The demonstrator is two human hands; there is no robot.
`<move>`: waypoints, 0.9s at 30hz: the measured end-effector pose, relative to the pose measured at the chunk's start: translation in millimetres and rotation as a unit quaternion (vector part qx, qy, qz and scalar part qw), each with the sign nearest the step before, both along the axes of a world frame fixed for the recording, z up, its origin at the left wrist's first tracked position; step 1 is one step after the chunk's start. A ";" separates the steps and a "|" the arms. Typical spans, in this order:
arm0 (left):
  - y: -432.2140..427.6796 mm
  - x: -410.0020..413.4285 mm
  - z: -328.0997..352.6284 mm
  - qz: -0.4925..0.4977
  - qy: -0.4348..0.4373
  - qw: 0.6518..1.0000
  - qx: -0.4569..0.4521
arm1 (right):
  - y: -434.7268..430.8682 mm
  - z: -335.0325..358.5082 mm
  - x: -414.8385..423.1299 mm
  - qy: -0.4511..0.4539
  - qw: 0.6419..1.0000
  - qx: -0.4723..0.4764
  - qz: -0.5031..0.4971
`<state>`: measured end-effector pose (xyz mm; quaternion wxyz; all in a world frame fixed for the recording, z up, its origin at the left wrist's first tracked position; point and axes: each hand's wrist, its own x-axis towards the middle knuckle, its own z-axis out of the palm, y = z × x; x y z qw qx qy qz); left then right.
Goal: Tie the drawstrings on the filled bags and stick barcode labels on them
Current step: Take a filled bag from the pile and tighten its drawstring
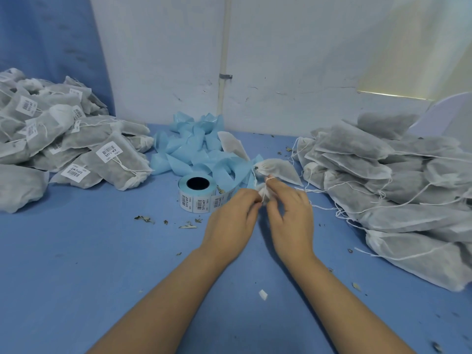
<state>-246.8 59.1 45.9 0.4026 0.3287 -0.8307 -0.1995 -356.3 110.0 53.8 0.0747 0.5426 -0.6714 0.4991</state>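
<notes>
Left hand (231, 218) and right hand (291, 215) pinch the bag (264, 194) neck (string mostly hidden); best to cinch tight, knotting close to the gathers.

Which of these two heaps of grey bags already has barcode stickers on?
The left heap of grey fabric drawstring bags: white barcode stickers show on several. The right heap shows none.

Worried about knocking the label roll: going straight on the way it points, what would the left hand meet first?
Probably the bag neck that the left hand and right hand pinch; the label roll lies off to the left.
</notes>
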 end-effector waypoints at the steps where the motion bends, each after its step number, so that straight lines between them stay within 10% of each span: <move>1: 0.6 -0.1 -0.5 0.002 -0.010 1.000 0.005 | 0.1 -0.1 -1.4 -0.032 0.999 -0.013 0.000; 15: -0.9 -0.8 0.5 -0.026 0.021 0.994 0.100 | -5.6 -0.1 -10.2 -0.341 0.935 -0.043 0.090; 27: -0.8 -1.6 -1.2 0.097 0.035 0.995 0.012 | -2.9 1.4 1.0 -0.102 0.991 0.062 0.060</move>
